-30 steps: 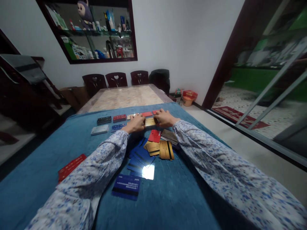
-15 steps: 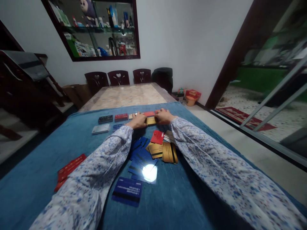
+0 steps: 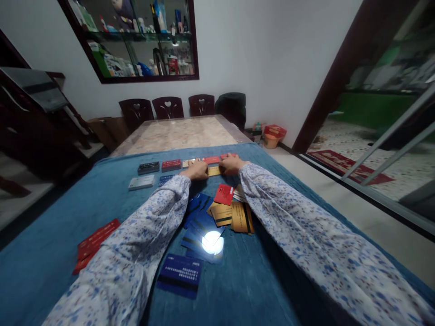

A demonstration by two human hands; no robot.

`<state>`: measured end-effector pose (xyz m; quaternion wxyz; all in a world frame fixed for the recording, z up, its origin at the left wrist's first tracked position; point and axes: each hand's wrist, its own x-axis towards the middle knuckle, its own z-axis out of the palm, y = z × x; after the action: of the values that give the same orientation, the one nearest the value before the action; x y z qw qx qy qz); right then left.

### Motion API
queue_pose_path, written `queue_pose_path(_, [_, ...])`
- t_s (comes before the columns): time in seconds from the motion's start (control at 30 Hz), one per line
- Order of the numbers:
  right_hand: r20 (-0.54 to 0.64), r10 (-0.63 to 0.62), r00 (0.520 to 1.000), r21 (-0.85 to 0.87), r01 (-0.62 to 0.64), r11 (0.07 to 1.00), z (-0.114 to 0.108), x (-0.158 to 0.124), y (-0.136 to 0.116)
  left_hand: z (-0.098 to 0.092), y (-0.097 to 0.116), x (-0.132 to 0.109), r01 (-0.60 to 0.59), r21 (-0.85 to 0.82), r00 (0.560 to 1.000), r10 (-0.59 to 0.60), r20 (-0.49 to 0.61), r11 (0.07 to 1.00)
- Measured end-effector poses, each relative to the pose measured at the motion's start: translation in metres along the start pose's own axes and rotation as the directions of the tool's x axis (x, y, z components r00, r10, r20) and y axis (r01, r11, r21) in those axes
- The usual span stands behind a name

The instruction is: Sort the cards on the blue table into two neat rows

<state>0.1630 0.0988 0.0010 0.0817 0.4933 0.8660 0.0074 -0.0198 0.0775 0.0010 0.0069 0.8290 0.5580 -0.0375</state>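
A stack of gold cards [image 3: 214,171] lies on the blue cloth [image 3: 272,280] between my two hands. My left hand [image 3: 197,170] is closed against its left edge, fingers curled. From the other side my right hand [image 3: 231,165] grips its right edge. Just behind it is a red card stack [image 3: 211,160], with another red stack [image 3: 228,156] partly behind my right hand. Nearer me are loose blue cards [image 3: 204,224], gold cards [image 3: 242,217] and a red card [image 3: 224,194]. My fingertips are small and partly hidden.
To the left stand a black card stack [image 3: 148,168], a dark red stack [image 3: 171,165], a silver stack [image 3: 141,182] and a blue stack [image 3: 166,179]. Red cards [image 3: 97,242] lie beside my left sleeve; a dark blue card [image 3: 179,275] lies close to me. Chairs [image 3: 167,107] line the far edge.
Both hands stay at the gold card stack, with only slight finger movement. The whole view has shifted a little; the loose cards keep their arrangement.
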Motion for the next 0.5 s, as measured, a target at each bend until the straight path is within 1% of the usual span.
queue_pose_path(0.2, [0.022, 0.020, 1.000, -0.004, -0.020, 1.000, -0.006, 0.003, -0.004, -0.001, 0.000, 0.002, -0.016, 0.005, 1.000, 0.016, 0.013, 1.000])
queue_pose_path(0.3, [0.027, 0.025, 0.999, -0.040, -0.024, 0.999, -0.006, 0.006, -0.006, 0.001, -0.002, 0.006, -0.016, 0.006, 1.000, 0.016, 0.024, 1.000])
queue_pose_path(0.43, [0.020, -0.004, 1.000, -0.090, 0.006, 0.996, -0.002, 0.014, -0.005, 0.002, 0.000, 0.008, 0.000, 0.055, 0.999, -0.003, 0.052, 0.998])
queue_pose_path(0.5, [-0.014, -0.033, 0.999, -0.108, 0.031, 0.994, 0.002, 0.019, -0.004, 0.000, 0.003, 0.008, 0.010, 0.081, 0.997, -0.016, 0.071, 0.997])
